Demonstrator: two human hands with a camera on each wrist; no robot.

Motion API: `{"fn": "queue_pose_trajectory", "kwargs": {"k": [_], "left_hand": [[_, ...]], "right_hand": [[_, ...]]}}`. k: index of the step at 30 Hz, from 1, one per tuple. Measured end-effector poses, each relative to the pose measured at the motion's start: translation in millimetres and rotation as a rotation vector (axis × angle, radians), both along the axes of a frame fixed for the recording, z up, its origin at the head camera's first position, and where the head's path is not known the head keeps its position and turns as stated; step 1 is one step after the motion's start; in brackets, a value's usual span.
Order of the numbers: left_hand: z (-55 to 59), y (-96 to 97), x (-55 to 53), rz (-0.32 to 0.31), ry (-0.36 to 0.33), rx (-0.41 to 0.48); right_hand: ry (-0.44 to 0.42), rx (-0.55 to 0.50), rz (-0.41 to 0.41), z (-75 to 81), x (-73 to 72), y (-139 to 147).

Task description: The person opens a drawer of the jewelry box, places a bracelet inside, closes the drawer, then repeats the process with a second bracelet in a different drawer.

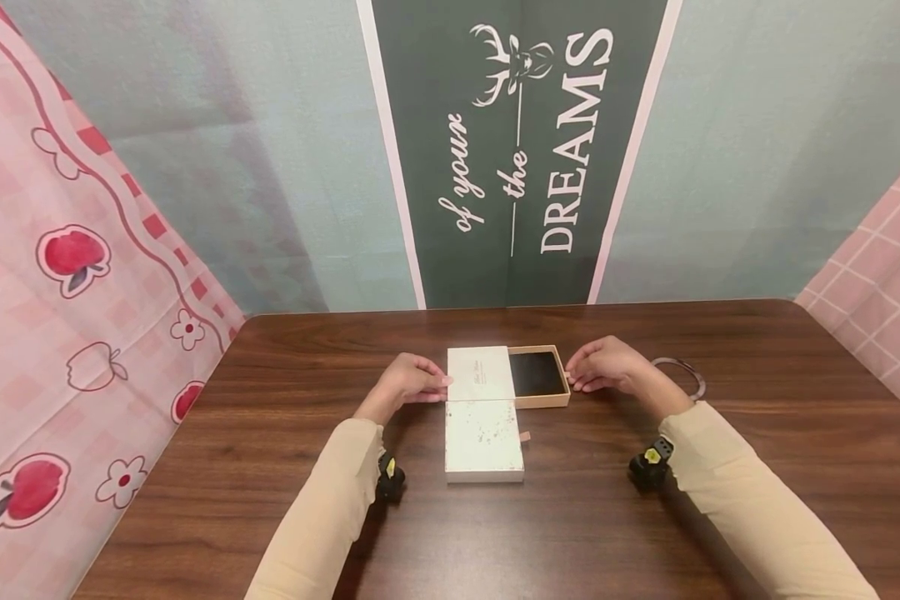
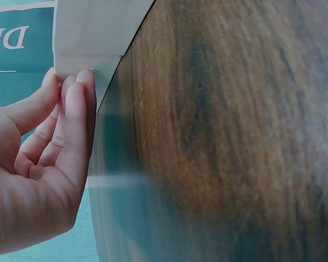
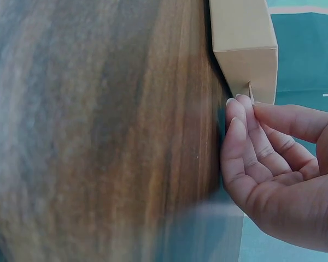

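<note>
The left hand (image 1: 412, 379) pinches the white cover (image 1: 478, 367), likely keeping it still, while the right hand (image 1: 603, 365) pinches the little tab (image 3: 251, 91) of the half-open drawer (image 1: 543, 402).

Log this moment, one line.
left grip: holds white sleeve | right grip: pinches pull tab | drawer: partly out | speckled box: closed, alongside

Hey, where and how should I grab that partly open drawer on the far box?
Probably best to pinch its small tab with your right hand, coming from the right. The tab sticks out from the exposed end of the drawer, whose left part sits inside the white cover.
</note>
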State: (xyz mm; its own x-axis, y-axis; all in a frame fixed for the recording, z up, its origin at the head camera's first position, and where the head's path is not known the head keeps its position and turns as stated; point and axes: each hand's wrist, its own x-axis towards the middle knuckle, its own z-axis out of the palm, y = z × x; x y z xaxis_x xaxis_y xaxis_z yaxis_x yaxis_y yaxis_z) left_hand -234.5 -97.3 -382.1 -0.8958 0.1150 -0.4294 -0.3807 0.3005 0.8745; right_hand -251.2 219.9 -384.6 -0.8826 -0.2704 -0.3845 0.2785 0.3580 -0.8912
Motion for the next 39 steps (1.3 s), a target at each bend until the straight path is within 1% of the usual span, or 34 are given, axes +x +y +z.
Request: {"fn": "queue_pose_trajectory", "kwargs": {"k": [11, 13, 20, 22, 25, 28, 33, 39], "left_hand": [[-1.7, -0.8, -1.5, -0.007, 0.011, -0.028], [-0.9, -0.8, -1.0, -0.008, 0.006, -0.029], [0.9, -0.9, 0.4, -0.026, 0.020, -0.040], [0.8, -0.7, 0.4, -0.025, 0.016, -0.037], [-2.9, -0.1, -1.5, -0.018, 0.008, -0.038], [-4.3, 0.6, -2.0, -0.016, 0.005, -0.039], [-2.0, -0.1, -0.6, -0.014, 0.000, -0.040], [-2.6, -0.2, -1.1, -0.015, 0.000, -0.048]], "right_hand": [[-0.004, 0.002, -0.001, -1.0, -1.4, 1.8], [-0.008, -0.001, -0.003, -1.3, -1.5, 2.4], [-0.013, 0.007, -0.007, -0.7, -0.6, 5.3], [-0.015, 0.008, -0.006, -0.3, -0.1, 6.0], [-0.017, 0.001, -0.005, 0.3, 0.6, 7.1], [-0.015, 0.000, -0.004, 0.4, 0.8, 8.8], [-0.008, 0.015, -0.013, -0.3, 1.8, 12.7], [-0.007, 0.022, -0.016, -0.4, 2.9, 15.1]]}}
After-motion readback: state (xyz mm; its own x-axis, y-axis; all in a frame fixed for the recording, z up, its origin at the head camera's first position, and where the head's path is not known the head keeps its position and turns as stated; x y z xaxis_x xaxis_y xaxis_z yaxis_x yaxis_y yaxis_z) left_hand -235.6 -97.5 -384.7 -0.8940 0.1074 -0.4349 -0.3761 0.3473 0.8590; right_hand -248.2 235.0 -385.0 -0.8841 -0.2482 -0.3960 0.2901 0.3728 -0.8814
